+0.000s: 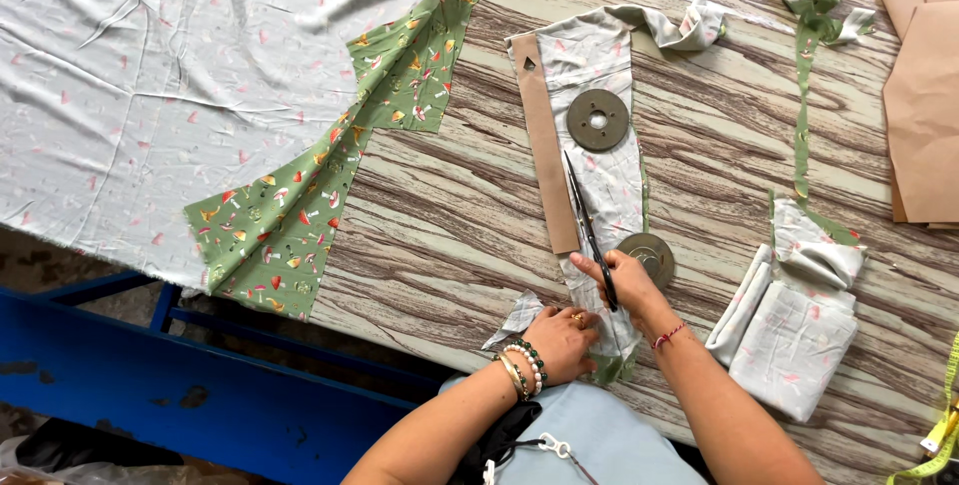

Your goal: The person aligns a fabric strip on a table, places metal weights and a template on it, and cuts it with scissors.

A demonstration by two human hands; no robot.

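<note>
My right hand [627, 285] grips black scissors [586, 225], blades pointing away along the edge of a long tan paper pattern strip [544, 145]. The strip lies on a narrow piece of pale printed fabric [599, 180], held down by two round metal weights, one far [597, 119] and one near [646, 253] beside my right hand. My left hand [559, 343], with beaded bracelets and a ring, presses flat on the near end of that fabric by the table edge.
A large green mushroom-print cloth [290, 215], pale side up, covers the table's left. Folded pale fabric pieces [794, 330] lie at the right, brown paper patterns [924, 95] at the far right, a yellow tape measure [939, 435] at the corner. A blue frame [180, 385] stands below the wood-grain table [440, 235].
</note>
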